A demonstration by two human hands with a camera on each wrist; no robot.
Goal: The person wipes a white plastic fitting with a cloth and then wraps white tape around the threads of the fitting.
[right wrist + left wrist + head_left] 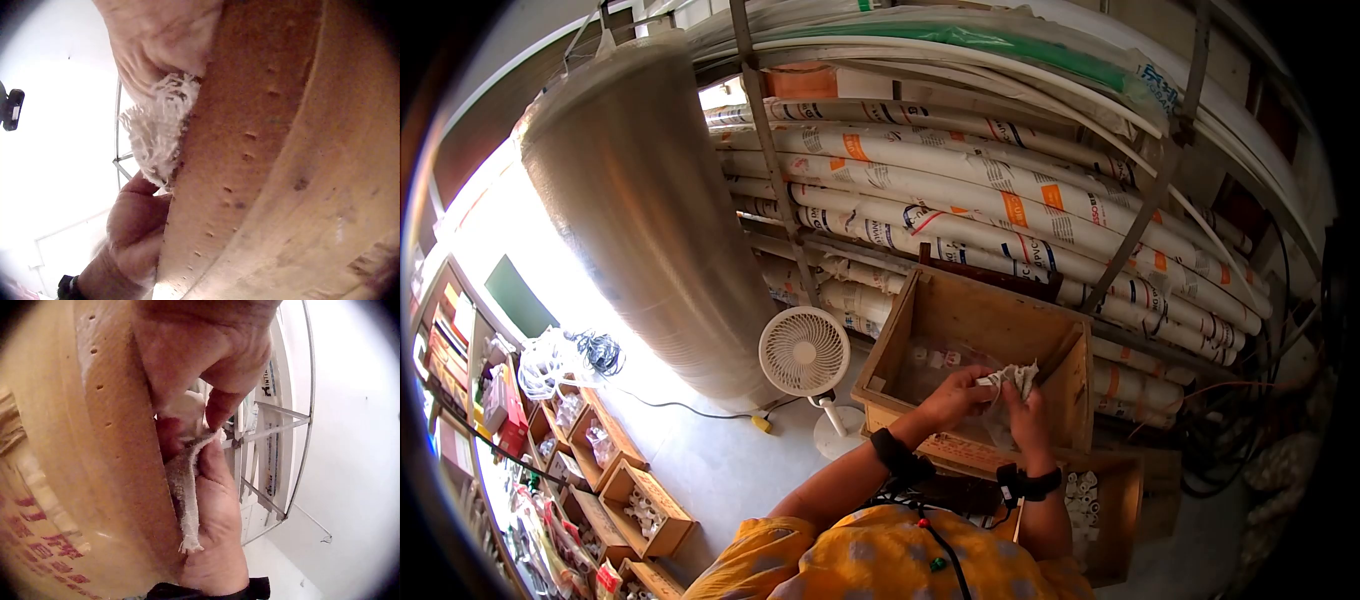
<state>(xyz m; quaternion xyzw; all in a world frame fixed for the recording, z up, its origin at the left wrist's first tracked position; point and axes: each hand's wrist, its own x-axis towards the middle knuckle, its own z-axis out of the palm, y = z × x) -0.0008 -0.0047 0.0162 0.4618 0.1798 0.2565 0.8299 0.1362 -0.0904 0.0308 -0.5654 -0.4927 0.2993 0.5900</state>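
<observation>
Both hands meet over the front side of a wooden box [980,290]. My left hand [952,400] pinches a small white plastic piece [187,406], partly hidden by fingers; it looks like a pipe fitting. A frayed, greyish-white cloth [1018,376] is gripped by my right hand [1029,425] and lies against the white piece. In the left wrist view the cloth's ragged edge hangs down beside the right palm. From the right wrist view, loose threads of the cloth [159,134] show between the two hands. Inside the box, a clear plastic bag [930,372] holds several white pieces.
Beside the box stands a white fan [804,352]. Wrapped white pipes [980,195] lie stacked on a metal rack behind. Another wooden box [1115,510] with white fittings [1082,505] stands at lower right. Small wooden bins [670,525] line the left, near a large wrapped roll [645,210].
</observation>
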